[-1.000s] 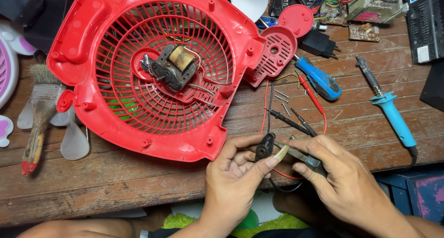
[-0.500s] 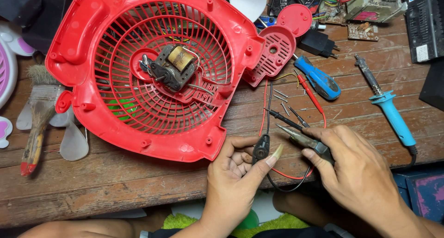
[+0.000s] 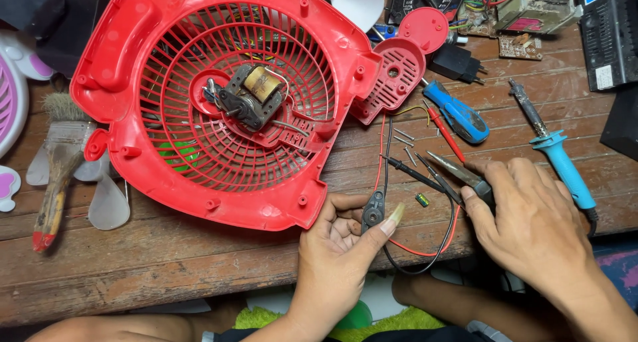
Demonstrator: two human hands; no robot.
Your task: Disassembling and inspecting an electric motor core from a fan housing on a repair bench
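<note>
My left hand [image 3: 342, 239] pinches a small black flat part [image 3: 373, 211] with wires, just below the edge of a big red fan housing [image 3: 219, 96]. A small motor with a copper coil [image 3: 249, 96] sits in the middle of its grille. My right hand [image 3: 528, 216] lies over the handles of needle-nose pliers [image 3: 455, 171] on the wooden table [image 3: 166, 256]. Red and black wires [image 3: 425, 249] loop between the two hands. Black and red meter probes [image 3: 412, 172] lie close by, with a tiny dark capacitor [image 3: 422, 199].
A blue soldering iron [image 3: 558, 156] and a blue-handled screwdriver [image 3: 458, 113] lie to the right. A worn paintbrush [image 3: 56, 172] and clear fan blades [image 3: 106, 206] are at the left. Circuit boards [image 3: 525, 10], a black plug [image 3: 455, 63] and loose screws [image 3: 405, 139] sit at the back.
My right hand has moved away from the black part to the right and now rests on the pliers on the table. My left hand still holds the black part.
</note>
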